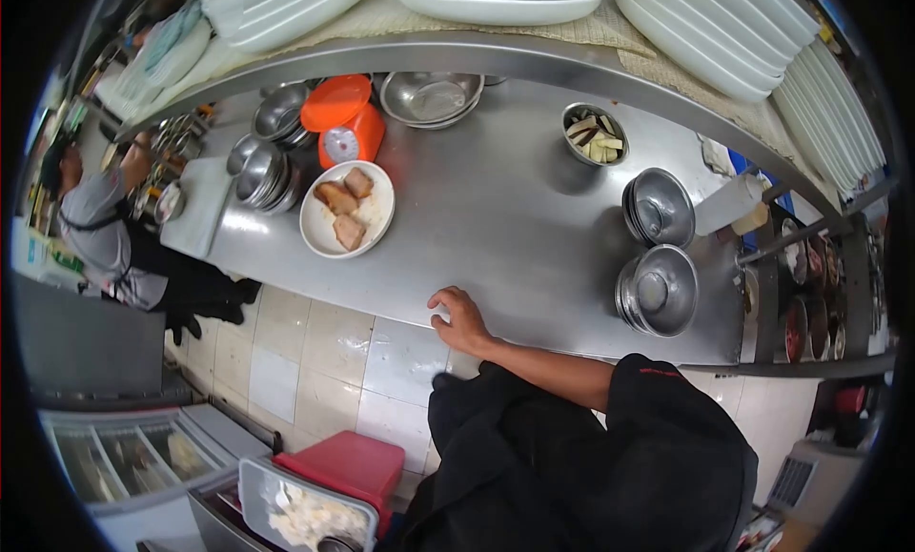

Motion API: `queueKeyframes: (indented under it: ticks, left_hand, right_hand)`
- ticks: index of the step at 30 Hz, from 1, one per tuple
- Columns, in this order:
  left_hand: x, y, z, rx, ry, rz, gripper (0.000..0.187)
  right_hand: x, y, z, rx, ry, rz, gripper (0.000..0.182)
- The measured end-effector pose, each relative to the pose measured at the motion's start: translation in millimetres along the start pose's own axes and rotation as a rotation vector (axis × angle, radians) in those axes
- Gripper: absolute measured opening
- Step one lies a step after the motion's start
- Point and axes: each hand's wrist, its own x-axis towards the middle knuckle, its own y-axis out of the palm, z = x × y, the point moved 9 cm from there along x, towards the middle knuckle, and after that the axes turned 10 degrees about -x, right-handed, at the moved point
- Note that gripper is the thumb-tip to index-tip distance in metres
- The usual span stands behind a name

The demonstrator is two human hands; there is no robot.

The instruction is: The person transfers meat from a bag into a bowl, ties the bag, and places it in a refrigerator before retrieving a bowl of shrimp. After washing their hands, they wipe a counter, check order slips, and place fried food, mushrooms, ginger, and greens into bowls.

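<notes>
Right hand [462,321]: grip empty, fingers loosely curled, near front edge of table [496,228]. White bowl [377,212] on table, opening upward; three browned chunks [349,232], upper-left one slanting down rightward. Steel bowl [611,118]: cut pieces [599,144].

Room lies between the white bowl [380,209] and right-side metal bowls [658,290]; a shelf [457,49] overhangs beyond.

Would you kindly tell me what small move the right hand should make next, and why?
Probably reach the right hand toward the white bowl: the hand looks empty near the front edge of the steel counter, and this uncovered bowl of browned food pieces appears nearest.
</notes>
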Motion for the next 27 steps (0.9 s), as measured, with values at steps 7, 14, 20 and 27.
queueKeyframes:
  ticks: [7, 14, 20, 27]
  left_hand:
    - [41.1, -28.5, -64.6, 0.063, -0.077, -0.033, 0.031]
    - [125.4, -32.9, -211.3, -0.087, -0.015, -0.094, 0.031]
    - [71.1, 97.2, -462.9, 0.008, 0.426, 0.031, 0.028]
    - [13.3, 206.0, -535.9, -0.007, 0.489, 0.337, 0.023]
  right_hand:
    - [26.5, -33.7, -42.0, -0.086, 0.123, -0.269, 0.022]
    - [48.2, -40.1, -7.9, -0.145, 0.188, -0.279, 0.024]
    - [65.1, 27.2, 29.9, -0.093, 0.206, -0.231, 0.023]
    - [95.5, 133.0, 78.5, -0.013, 0.067, -0.045, 0.023]
